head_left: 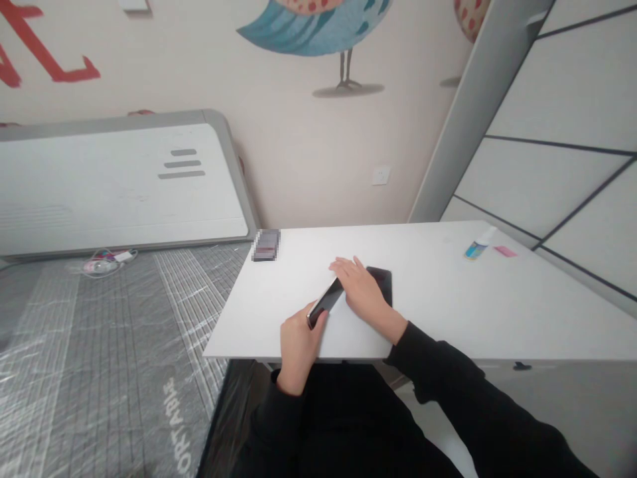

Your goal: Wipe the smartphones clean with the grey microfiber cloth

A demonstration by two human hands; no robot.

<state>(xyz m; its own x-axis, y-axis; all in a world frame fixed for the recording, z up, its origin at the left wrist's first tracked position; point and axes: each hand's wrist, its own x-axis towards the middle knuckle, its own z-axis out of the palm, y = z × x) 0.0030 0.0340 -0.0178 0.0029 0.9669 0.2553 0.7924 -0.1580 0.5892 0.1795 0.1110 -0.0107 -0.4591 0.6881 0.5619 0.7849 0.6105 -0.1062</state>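
Observation:
My left hand (300, 342) grips the lower end of a smartphone (326, 305), with the thumb along its near side. The phone is dark-faced with a pale, shiny edge, and it is tilted above the white table (438, 299). Over its upper end lies my right hand (359, 284), palm down with the fingers stretched out. Whatever is under those fingers is hidden. A second dark, flat, phone-like thing (384, 282) rests on the table beside my right hand, partly covered by the wrist.
A blurred-out dark box-like thing (266, 245) sits at the table's back left corner. Toward the back right are a small bottle with a blue label (478, 247) and a pink slip (506, 251). A cable bundle (107, 263) lies on the plastic-covered mattress (114, 345) to the left.

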